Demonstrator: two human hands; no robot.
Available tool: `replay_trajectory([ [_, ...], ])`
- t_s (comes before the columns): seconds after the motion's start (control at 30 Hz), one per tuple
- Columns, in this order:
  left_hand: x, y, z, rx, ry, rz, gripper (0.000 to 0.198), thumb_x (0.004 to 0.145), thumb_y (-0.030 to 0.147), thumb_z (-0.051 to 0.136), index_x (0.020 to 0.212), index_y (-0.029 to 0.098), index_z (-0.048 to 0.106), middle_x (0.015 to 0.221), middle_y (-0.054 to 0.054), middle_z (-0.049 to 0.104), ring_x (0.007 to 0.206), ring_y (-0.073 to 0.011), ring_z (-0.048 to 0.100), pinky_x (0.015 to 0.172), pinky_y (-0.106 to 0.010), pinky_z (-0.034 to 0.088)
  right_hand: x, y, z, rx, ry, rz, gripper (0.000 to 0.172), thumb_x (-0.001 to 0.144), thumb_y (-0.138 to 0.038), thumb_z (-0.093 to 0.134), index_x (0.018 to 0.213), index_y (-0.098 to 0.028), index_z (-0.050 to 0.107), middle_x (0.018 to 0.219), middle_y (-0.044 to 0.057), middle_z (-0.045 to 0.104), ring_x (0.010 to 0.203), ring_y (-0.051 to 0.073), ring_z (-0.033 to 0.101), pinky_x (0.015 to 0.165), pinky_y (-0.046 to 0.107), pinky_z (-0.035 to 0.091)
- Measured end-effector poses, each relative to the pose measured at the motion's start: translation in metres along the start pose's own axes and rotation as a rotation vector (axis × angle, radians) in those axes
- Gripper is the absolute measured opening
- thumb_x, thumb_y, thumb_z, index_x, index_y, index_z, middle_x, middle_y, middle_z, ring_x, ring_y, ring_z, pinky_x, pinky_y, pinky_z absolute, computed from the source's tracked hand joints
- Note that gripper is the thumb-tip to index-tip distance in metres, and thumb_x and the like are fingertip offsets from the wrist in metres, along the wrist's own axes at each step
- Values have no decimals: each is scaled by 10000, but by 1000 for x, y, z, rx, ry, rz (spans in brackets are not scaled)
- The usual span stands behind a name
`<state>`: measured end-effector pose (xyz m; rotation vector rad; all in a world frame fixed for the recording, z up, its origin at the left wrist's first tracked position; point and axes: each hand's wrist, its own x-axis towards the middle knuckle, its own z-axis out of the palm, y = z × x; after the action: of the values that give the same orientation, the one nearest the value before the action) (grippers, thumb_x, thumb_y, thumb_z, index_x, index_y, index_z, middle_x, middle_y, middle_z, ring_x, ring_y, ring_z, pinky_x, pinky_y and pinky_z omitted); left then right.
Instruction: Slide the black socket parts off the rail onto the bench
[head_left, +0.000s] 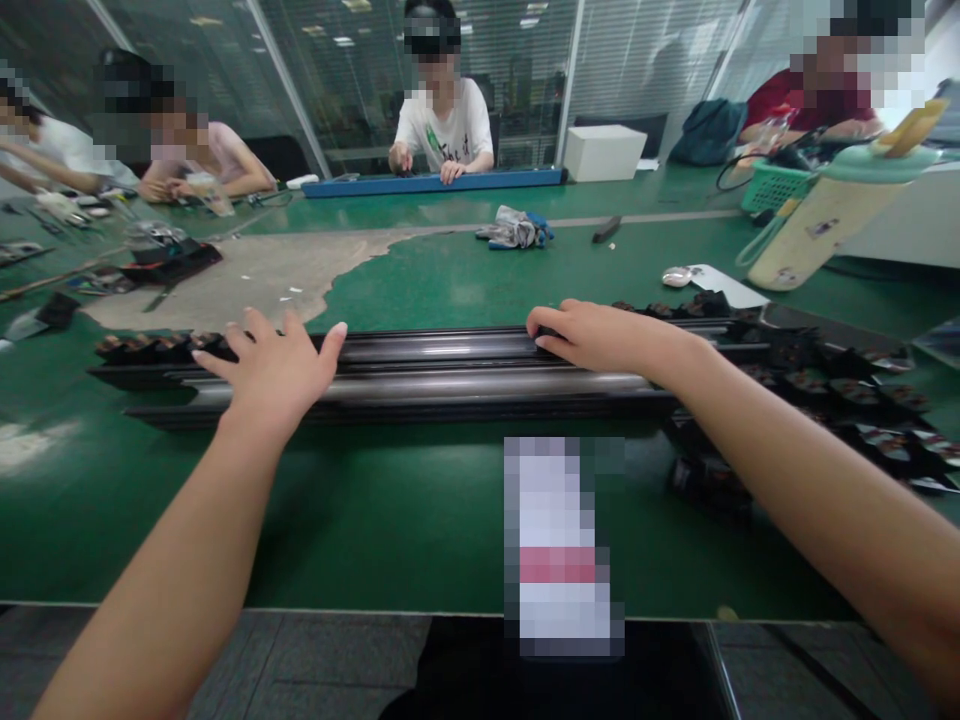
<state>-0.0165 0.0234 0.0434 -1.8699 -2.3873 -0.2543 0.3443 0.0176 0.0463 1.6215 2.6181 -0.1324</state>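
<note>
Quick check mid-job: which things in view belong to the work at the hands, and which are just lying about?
Likely part of the job:
dark metal rails, with the left hand spread over them and the right hand at the far one
small black parts around their right end

Seemingly just lying about:
gray-and-blue work gloves
white box
tumbler
green basket

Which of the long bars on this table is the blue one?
The far bar, lying in front of the person opposite. The nearer bars, at the left hand and right hand, are black and grey.
</note>
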Motion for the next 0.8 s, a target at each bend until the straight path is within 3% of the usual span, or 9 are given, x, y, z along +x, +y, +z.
replay_trajectory([
  [0.07, 3, -2, 0, 47, -24, 38, 939, 1019, 732, 288, 1527, -26, 508, 1703, -391, 259, 1562, -608, 256, 1203, -826, 180, 1, 5, -3, 13, -21, -19, 363, 1071, -356, 387, 1335, -217, 593, 1135, 134, 691, 969, 254, 645, 843, 350, 441],
  [0.13, 3, -2, 0, 82, -49, 82, 871, 1024, 680, 314, 1422, -38, 606, 1625, -402, 365, 1509, -600, 340, 1186, -760, 312, 1, 12, -7, 11, -58, -11, 344, 1049, -338, 415, 1320, -223, 592, 1145, 119, 715, 985, 250, 653, 828, 341, 440],
  [0.23, 2, 1, 0, 109, -75, 105, 863, 1024, 635, 301, 1330, -90, 657, 1520, -444, 432, 1474, -608, 354, 1135, -700, 413, -3, 22, -15, -6, -128, 53, 350, 1017, -343, 452, 1316, -246, 607, 1118, 99, 731, 949, 245, 663, 787, 337, 446],
  [0.5, 1, -1, 4, 82, -12, 15, 951, 987, 743, 300, 1382, -64, 609, 1542, -465, 399, 1401, -615, 428, 1049, -740, 444, -15, 70, -24, 8, -261, 301, 350, 853, -419, 622, 1163, -276, 699, 985, 46, 751, 882, 257, 701, 727, 353, 498],
  [0.6, 1, 1, 1, 86, -51, -7, 978, 987, 725, 315, 1399, -128, 556, 1508, -493, 404, 1386, -620, 446, 1072, -727, 435, -14, 94, -17, 3, -313, 395, 411, 883, -532, 583, 1180, -267, 685, 787, 30, 711, 700, 239, 684, 639, 352, 486],
  [0.7, 0, 4, -1, 90, -71, -19, 1050, 988, 735, 289, 1429, -199, 478, 1488, -514, 389, 1405, -624, 423, 1112, -708, 416, -13, 108, -9, 20, -294, 389, 493, 888, -611, 570, 1214, -256, 674, 662, 20, 671, 536, 220, 626, 568, 353, 462],
  [0.8, -2, 5, 1, 68, -44, -23, 1062, 986, 744, 285, 1484, -184, 424, 1541, -503, 342, 1428, -625, 397, 1122, -722, 404, -14, 110, -10, 61, -301, 361, 477, 880, -608, 600, 1196, -260, 687, 679, 24, 688, 545, 219, 639, 564, 352, 470],
])
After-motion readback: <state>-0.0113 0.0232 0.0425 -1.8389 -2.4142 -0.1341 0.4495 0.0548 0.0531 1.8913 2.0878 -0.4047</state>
